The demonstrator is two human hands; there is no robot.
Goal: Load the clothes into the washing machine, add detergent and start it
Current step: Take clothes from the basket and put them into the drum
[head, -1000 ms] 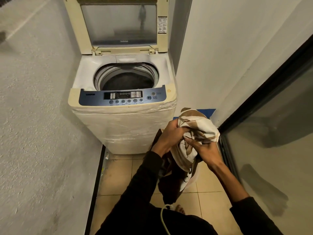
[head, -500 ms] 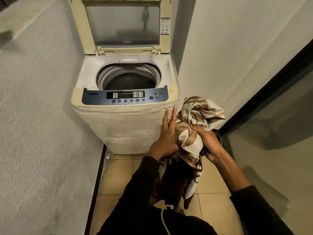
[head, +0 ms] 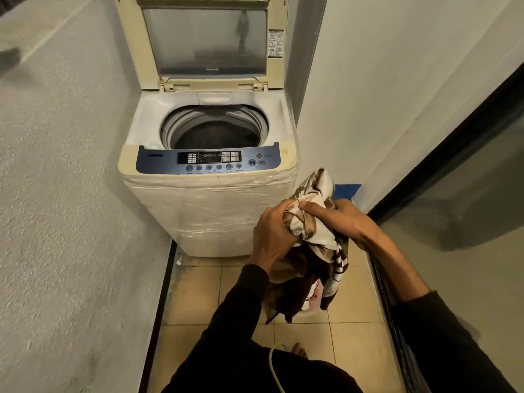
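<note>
Washing machine (head: 209,165) open at left, drum dark inside; left hand (head: 273,239) and right hand (head: 344,219) both gripping bunched clothes (head: 314,231) low beside it, with dangling ends likely to snag the rim or drop to the floor (head: 198,296).

One head-worn wide-angle view looks forward and down, close above the person's arms, facing the cream top-loading washing machine (head: 209,177) near 12 o'clock; edges perhaps distorted.
</note>
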